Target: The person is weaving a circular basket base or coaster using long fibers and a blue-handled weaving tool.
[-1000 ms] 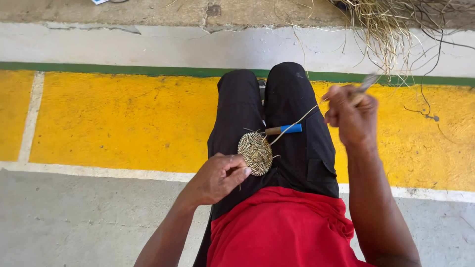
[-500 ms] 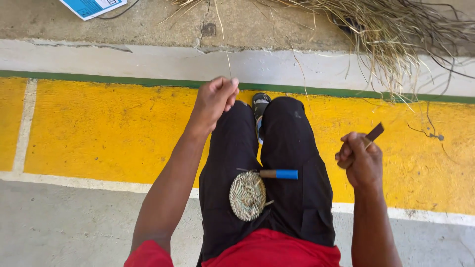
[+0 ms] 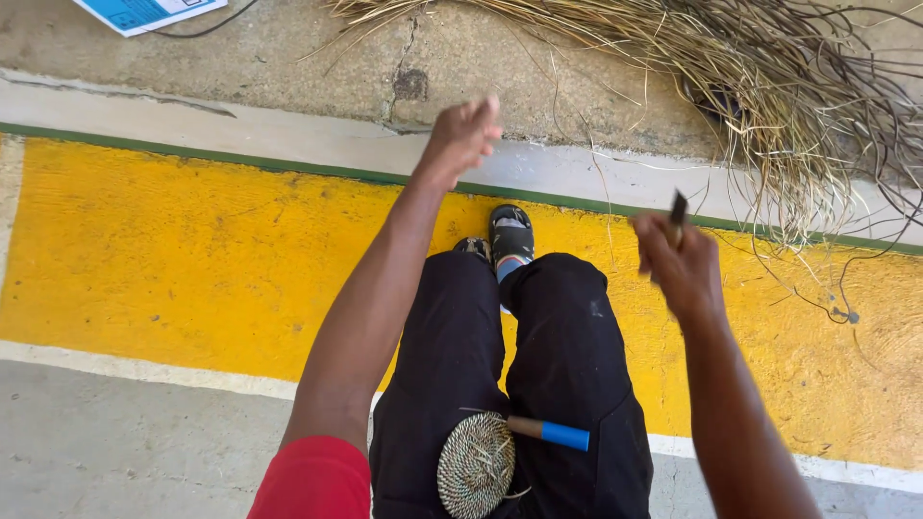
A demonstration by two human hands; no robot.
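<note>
I sit with my legs in black trousers point(image 3: 567, 365) stretched over a yellow painted floor band. A small round woven coil point(image 3: 476, 464) rests on my lap next to a tool with a wooden shaft and blue handle point(image 3: 550, 432). My left hand point(image 3: 463, 135) is stretched far forward toward the heap of dry straw point(image 3: 731, 67), fingers loosely apart, holding nothing that I can see. My right hand point(image 3: 678, 255) is raised at the right, fisted around a thin dark strip point(image 3: 678, 207) that sticks up from it.
Dry straw and dark fibres spread across the cracked concrete at the top right. A blue and white sheet point(image 3: 144, 12) with a cable lies at the top left. A green line and a white strip border the yellow band. My sandalled feet point(image 3: 510, 235) point forward.
My left hand has let go of the woven coil, which now lies on my lap, and has reached forward toward the straw. My right hand has stayed raised with the strip.
</note>
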